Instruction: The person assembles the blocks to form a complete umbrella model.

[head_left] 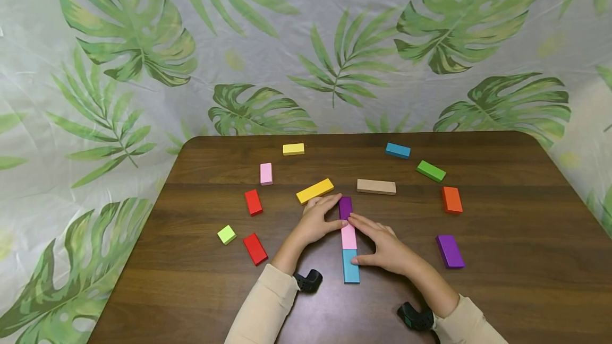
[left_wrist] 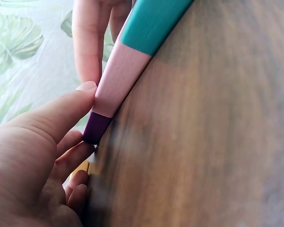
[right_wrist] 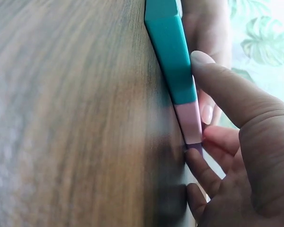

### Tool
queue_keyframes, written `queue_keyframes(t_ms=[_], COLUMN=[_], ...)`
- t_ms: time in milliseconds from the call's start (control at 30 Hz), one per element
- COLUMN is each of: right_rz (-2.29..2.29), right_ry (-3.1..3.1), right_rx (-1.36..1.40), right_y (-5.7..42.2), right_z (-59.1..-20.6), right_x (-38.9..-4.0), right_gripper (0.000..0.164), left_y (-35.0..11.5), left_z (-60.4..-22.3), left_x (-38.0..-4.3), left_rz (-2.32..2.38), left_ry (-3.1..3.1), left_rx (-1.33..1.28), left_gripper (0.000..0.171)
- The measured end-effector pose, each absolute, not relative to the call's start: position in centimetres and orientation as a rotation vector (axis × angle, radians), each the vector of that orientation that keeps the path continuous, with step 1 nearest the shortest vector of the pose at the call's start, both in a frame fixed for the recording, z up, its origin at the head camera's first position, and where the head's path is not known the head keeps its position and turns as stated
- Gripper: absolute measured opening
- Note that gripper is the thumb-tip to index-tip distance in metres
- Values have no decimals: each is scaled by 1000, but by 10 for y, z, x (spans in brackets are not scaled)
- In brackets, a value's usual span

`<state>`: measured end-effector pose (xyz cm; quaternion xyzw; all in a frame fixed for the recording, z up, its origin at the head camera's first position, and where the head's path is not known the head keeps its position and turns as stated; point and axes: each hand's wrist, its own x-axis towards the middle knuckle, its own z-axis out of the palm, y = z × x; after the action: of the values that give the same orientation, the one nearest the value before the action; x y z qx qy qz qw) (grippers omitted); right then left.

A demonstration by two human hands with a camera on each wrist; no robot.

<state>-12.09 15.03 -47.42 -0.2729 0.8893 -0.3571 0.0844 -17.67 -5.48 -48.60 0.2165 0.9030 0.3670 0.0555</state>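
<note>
On the brown table, the purple-pink-blue block row runs near to far between your left hand, at its far part, and your right hand, reaching nearer; fingers look loosely extended against it, pressure hard to judge.

Wood-grain table: short yellow block and blue block near far edge, green block in from far right corner. Toward left edge, pale pink block, two red blocks, lime block; toward right edge, orange block, purple block. Leaf-print sheet beyond far edge.
</note>
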Motion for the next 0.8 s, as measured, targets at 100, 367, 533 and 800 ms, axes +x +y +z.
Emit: queue_keyframes(t_ms=[100, 367, 533, 800], right_rz=[-1061, -1073, -1069, -1056], right_ry=[2654, 2653, 2657, 2660], right_rx=[-822, -830, -828, -829], right_y=[150, 151, 151, 151], right_z=[-475, -475, -475, -476], right_x=[-121, -121, -121, -122], right_gripper=[84, 83, 82, 83], left_y=[-55, -56, -59, -61], left_z=[-486, -487, -489, -495], left_x=[-176, -175, -176, -177], left_rz=[1117, 1174, 1289, 1582], left_ry=[2741, 2754, 2739, 2663], left_rx=[654, 678, 697, 670], left_gripper=[67, 60, 51, 40])
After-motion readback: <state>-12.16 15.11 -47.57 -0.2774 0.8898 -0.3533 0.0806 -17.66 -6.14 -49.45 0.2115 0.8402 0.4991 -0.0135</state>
